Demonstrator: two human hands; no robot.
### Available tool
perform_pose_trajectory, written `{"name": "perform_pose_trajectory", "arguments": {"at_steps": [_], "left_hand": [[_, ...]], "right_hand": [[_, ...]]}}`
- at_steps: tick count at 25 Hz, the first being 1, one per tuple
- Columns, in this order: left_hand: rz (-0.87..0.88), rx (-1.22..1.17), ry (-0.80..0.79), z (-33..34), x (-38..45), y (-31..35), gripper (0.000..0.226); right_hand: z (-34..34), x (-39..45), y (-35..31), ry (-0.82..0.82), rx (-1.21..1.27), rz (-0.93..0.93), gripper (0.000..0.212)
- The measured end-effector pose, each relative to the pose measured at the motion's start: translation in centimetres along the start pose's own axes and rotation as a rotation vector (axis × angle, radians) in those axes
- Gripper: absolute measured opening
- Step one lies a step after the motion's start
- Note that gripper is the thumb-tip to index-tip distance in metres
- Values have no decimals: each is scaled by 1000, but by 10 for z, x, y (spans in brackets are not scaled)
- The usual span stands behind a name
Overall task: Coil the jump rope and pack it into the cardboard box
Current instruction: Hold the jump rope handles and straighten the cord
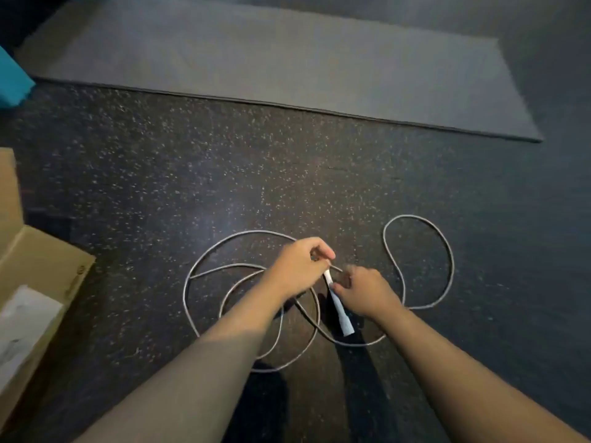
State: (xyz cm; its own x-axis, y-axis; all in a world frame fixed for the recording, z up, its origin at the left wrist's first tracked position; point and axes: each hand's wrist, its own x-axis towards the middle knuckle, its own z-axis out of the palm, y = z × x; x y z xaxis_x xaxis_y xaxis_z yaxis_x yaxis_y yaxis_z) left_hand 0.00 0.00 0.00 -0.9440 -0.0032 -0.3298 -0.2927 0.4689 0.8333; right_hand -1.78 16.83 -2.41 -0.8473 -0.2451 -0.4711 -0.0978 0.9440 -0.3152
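Nearest us, our left hand (297, 266) pinches the top of a white jump rope handle (339, 306), while our right hand (361, 290) curls its fingers around the handle's middle. The grey jump rope (419, 260) lies in loose loops on the speckled floor (192, 174). At left sits an open cardboard box (38, 260) (something white inside, indistinct). Beyond lies a grey mat (287, 59).

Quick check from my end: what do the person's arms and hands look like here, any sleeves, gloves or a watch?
Both forearms are bare as far as the frame shows, no sleeves in view. The left hand and right hand wear no gloves; no watch, band or ring is visible, though the light is dim.
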Motion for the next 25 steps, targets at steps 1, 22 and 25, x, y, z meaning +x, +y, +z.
{"name": "perform_pose_trajectory", "arguments": {"at_steps": [1, 22, 25], "left_hand": [[14, 57, -9, 12, 2, -14, 22], [679, -135, 406, -165, -33, 226, 83], [680, 105, 694, -187, -47, 244, 118]], "right_hand": [[20, 5, 4, -59, -66, 59, 34], [-230, -44, -112, 100, 847, -681, 34], [-242, -51, -130, 90, 1042, -701, 32]]}}
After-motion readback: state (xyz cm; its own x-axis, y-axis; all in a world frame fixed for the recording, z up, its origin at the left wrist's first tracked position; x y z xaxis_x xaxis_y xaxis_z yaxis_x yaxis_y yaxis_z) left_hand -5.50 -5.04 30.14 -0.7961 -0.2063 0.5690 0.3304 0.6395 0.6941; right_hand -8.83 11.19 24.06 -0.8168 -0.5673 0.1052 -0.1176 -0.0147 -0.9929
